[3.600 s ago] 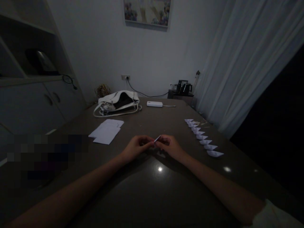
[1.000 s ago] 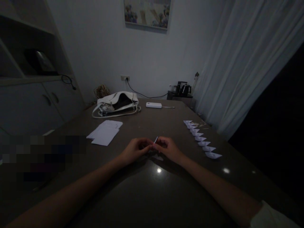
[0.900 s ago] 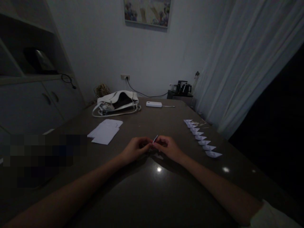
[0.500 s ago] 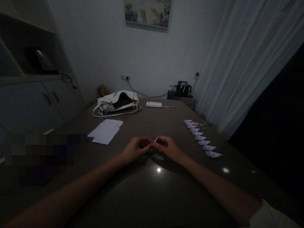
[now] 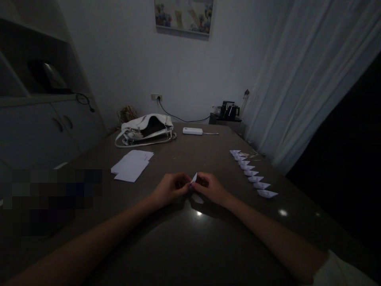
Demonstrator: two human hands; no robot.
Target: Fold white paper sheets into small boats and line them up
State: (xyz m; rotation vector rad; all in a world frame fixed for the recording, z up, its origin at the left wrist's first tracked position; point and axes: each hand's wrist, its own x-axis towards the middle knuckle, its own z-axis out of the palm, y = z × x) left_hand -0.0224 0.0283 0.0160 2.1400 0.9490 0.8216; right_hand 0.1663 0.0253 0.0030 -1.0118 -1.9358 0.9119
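Note:
Between my hands, just above the table, is a small folded piece of white paper (image 5: 194,178); its pointed tip shows and the fingers cover the rest. My left hand (image 5: 172,188) pinches it from the left with thumb and fingers. From the right, my right hand (image 5: 212,187) grips the same paper, fingertips close to those of the left. Off to the right stands a row of several folded paper boats (image 5: 255,179), running away from me. To the left lie overlapping white paper sheets (image 5: 132,169), flat on the table.
On the dark, shiny table (image 5: 190,246) a white handbag (image 5: 147,129) sits at the back left. A white power bank (image 5: 193,131) with a short cable lies at the far middle. Thin pale scraps (image 5: 251,155) lie beside the far boats. A curtain (image 5: 276,87) hangs at the right.
The folded paper has tilted slightly and shows a wider white face between the fingers. Both hands stay almost in the same place.

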